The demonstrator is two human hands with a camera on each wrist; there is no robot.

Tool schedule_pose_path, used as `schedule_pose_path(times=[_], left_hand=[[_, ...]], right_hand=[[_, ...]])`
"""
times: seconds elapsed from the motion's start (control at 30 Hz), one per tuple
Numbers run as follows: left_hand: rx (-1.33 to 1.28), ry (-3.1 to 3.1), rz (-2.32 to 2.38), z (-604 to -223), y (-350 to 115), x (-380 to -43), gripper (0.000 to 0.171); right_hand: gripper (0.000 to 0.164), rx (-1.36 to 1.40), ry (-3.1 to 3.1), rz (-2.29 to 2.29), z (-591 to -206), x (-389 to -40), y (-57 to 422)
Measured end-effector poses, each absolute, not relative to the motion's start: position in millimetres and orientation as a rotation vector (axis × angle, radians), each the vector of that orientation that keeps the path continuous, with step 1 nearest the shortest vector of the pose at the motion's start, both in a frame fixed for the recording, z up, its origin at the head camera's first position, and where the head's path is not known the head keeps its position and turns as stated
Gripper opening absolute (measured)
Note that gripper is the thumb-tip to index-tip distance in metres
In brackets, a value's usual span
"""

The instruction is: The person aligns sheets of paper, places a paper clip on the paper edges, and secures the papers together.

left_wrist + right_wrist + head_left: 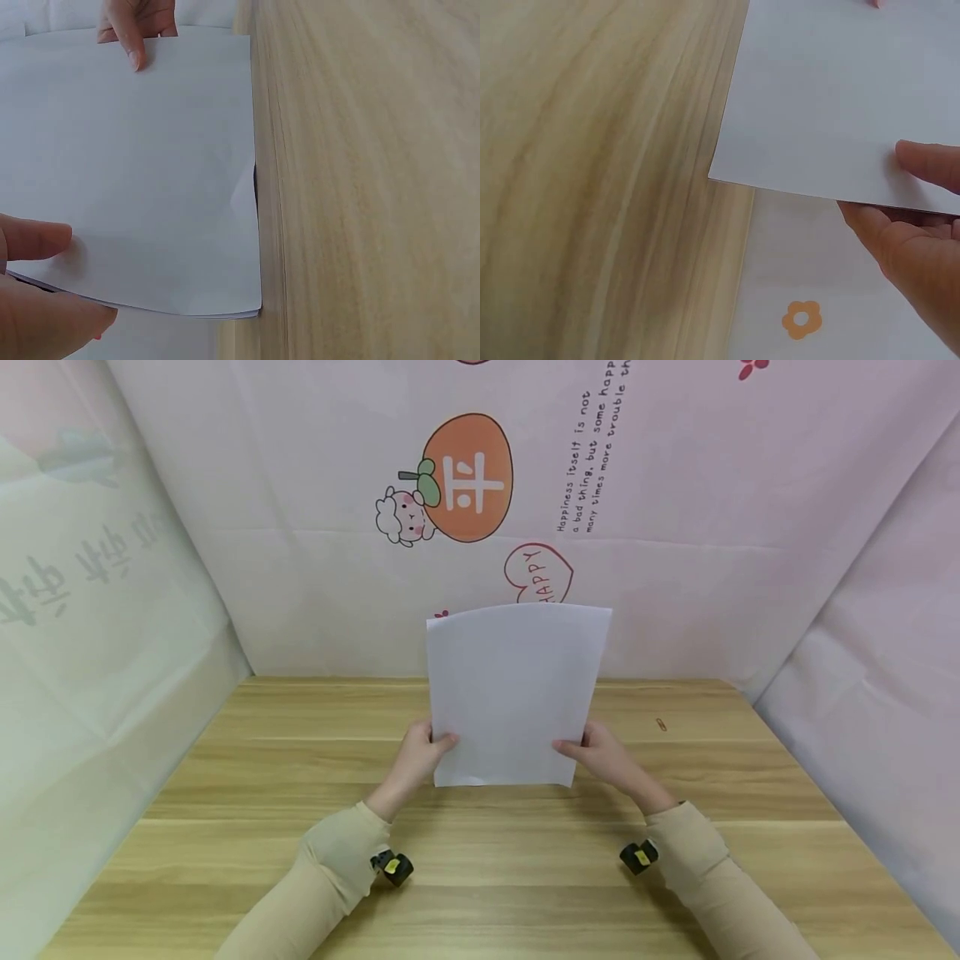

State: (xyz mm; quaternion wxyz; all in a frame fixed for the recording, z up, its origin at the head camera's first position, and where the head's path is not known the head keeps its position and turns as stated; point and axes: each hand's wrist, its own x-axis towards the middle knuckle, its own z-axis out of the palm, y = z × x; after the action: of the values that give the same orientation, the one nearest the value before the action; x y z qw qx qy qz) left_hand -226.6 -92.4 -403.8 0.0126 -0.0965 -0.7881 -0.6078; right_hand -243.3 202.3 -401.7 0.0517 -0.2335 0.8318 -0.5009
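Several white sheets of paper (517, 693), layered edge on edge, stand upright above the wooden table, their top edge bowed. My left hand (425, 750) grips the left side low down, thumb on the near face and fingers behind. On the opposite side my right hand (603, 756) pinches the sheets the same way. In the left wrist view, layered edges of the paper (150, 172) show near the left thumb (37, 238), and the bottom edge bulges slightly. The right wrist view has the right thumb (930, 163) flat on the paper (825, 97), with the fingers underneath.
An orange-brown paper clip (661, 724) lies on the wooden table (510, 877), to the right of the paper. White printed cloth (337, 602) hangs behind the table and along both sides. A small black camera sits at each wrist.
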Motion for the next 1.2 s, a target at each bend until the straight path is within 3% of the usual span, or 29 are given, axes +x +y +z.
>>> schedule_pose_path(times=[0.3, 1.2], left_hand=[[-0.301, -2.446, -1.896, -402.2, -90.6, -224.9, 0.038], [-0.302, -2.402, -1.846, -400.8, -87.7, -226.6, 0.035]], right_hand=[[0.030, -0.707, 2.606, -1.479, -401.6, -241.5, 200.7], [0.037, -0.699, 2.662, -1.558, -404.8, -238.1, 197.8]])
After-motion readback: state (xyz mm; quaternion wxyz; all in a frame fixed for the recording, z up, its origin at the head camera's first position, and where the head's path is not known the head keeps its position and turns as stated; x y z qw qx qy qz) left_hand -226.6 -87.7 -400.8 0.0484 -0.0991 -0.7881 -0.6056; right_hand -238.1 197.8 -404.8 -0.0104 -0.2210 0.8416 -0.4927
